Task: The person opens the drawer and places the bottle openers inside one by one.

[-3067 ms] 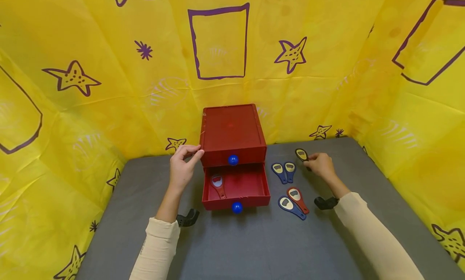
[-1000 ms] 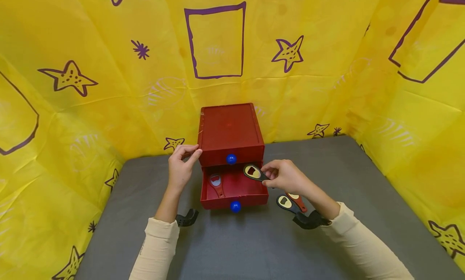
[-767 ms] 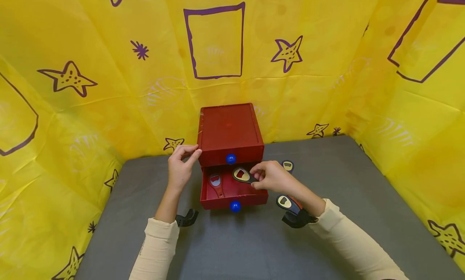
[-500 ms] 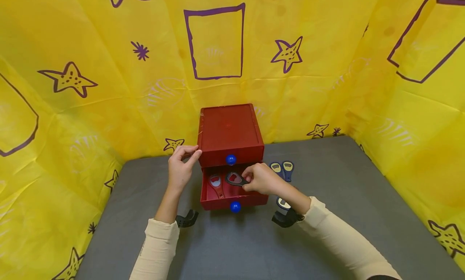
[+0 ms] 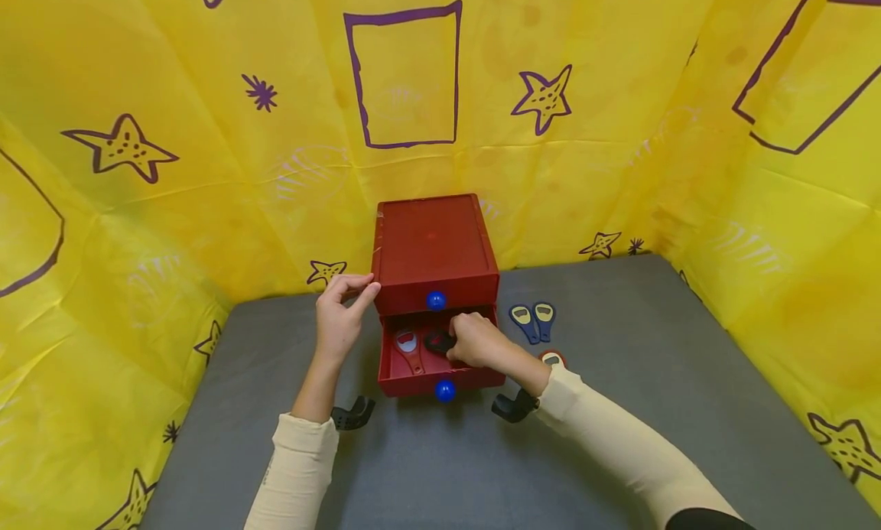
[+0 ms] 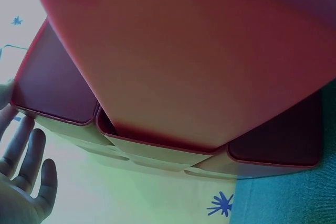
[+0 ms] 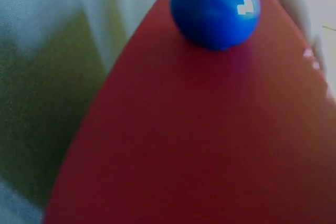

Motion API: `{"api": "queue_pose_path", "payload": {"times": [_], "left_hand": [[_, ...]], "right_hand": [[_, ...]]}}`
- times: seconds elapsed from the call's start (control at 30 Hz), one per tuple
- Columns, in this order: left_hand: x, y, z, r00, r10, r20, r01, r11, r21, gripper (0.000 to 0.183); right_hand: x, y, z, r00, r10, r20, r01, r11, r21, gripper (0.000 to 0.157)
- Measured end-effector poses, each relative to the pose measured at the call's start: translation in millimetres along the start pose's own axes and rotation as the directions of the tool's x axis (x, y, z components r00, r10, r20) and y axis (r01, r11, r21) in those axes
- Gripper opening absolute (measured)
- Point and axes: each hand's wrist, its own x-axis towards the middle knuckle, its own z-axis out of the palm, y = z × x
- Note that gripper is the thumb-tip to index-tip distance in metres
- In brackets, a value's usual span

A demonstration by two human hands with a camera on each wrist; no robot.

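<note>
I had the right hand (image 5: pixel 477 339) inside the lower drawer (image 5: pixel 475 378), thumb and fingers pinching the black opener (image 5: pixel 437 343); its flat, rounded head lay near the drawer's middle, and the grip hid its handle. I could not tell whether it touched the drawer floor. Just left of it, near the drawer's left wall, a red opener (image 5: pixel 412 357) lay flat, its oval plate pierced by a cut-out, its handle narrowing toward the front edge. The left hand (image 5: pixel 338 322) was unclenched, thumb and forefinger tips against the front left corner of the chest (image 5: pixel 435 235), the other fingers loose. The chest, smooth red plastic by its look, stood at the back edge of the matte grey surface (image 5: pixel 440 469), and both drawer fronts bore glossy, ball-shaped blue knobs (image 5: pixel 436 300). Right of the chest, toward the back edge, two blue openers (image 5: pixel 544 330) lay side by side with pale plates, and a second red one (image 5: pixel 553 357) showed partly past the soft cream sleeve (image 5: pixel 612 438). Behind hung creased yellow cloth (image 5: pixel 275 232) with purple-outlined stars.
</note>
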Motion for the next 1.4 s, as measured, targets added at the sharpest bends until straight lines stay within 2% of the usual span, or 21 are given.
{"api": "queue_pose_path", "payload": {"times": [0.13, 0.23, 0.5, 0.6, 0.8, 1.0, 1.4], "left_hand": [[0.3, -0.4, -0.4, 1.000, -0.015, 0.000, 0.015, 1.000, -0.003, 0.022], [0.2, 2.9, -0.6, 1.000, -0.031, -0.001, 0.031, 1.000, -0.006, 0.022], [-5.2, 35.1, -1.1, 1.000, -0.013, 0.024, 0.013, 1.000, 0.015, 0.023], [-4.2, 29.0, 0.0, 1.000, -0.010, 0.025, 0.010, 1.000, 0.011, 0.022], [0.6, 2.5, 0.8, 1.000, -0.003, 0.009, 0.003, 1.000, 0.000, 0.022], [2.1, -1.0, 0.1, 0.999, 0.034, -0.006, -0.034, 0.999, -0.007, 0.021], [0.4, -1.9, -0.7, 0.999, 0.037, -0.007, -0.037, 0.999, -0.001, 0.021]], "right_hand": [[2, -1, 4.1, 1.000, 0.009, 0.019, -0.010, 0.998, 0.057, 0.020], [-2, -1, 0.1, 0.999, -0.032, 0.032, 0.028, 0.994, 0.104, 0.019], [-26, 10, -31.8, 0.980, -0.201, 0.006, 0.195, 0.956, 0.220, 0.018], [-38, 24, -44.1, 0.976, -0.215, -0.026, 0.214, 0.943, 0.254, 0.018], [-59, 56, -61.6, 0.986, -0.154, -0.070, 0.168, 0.943, 0.287, 0.017], [-67, 88, -62.4, 0.992, -0.090, -0.087, 0.112, 0.948, 0.297, 0.019], [-72, 134, -39.2, 0.991, 0.088, -0.098, -0.066, 0.976, 0.208, 0.018]]}}
